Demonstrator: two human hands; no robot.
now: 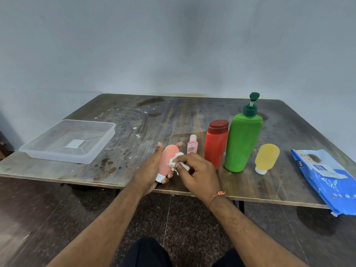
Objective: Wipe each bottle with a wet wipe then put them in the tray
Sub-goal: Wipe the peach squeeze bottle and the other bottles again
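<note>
My left hand (152, 168) holds a pink squeeze bottle (168, 160) with its white cap pointing toward me, just above the table's front edge. My right hand (198, 174) pinches a crumpled white wet wipe (176, 161) against the bottle's right side. To the right stand a small pink bottle (192, 145), a red bottle (216, 144), a tall green pump bottle (243, 140) and a yellow squeeze bottle (266, 158) on its cap. A clear plastic tray (104, 145) sits at the left with nothing in it.
A blue pack of wet wipes (325, 180) lies at the table's right front corner, overhanging the edge. The wooden table (173, 116) is stained and stands against a pale wall. Dark floor and my knees show below.
</note>
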